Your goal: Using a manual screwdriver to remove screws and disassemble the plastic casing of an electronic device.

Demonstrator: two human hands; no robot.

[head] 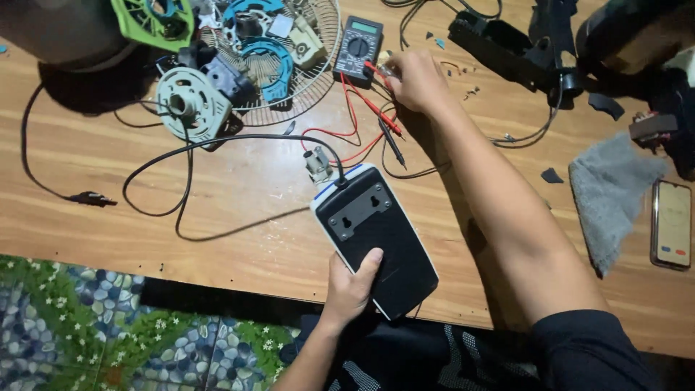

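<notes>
My left hand (351, 286) grips the near end of a black-backed, white-edged rectangular device (376, 235) lying face down on the wooden table (239, 181); a black cable runs from its far end beside a small grey connector (317, 164). My right hand (415, 80) reaches across to the far side and closes on the red test lead plug (376, 70) next to a dark multimeter (359, 46). Red and black probe leads (380, 123) lie tangled below that hand.
A wire fan guard (308, 72) holds blue and white fan parts at the far left, with a white motor housing (192, 101) beside it. A grey cloth (612, 192) and a phone (671, 224) lie at right. Black plastic parts (507, 47) sit far right. A patterned floor mat (108, 326) is below.
</notes>
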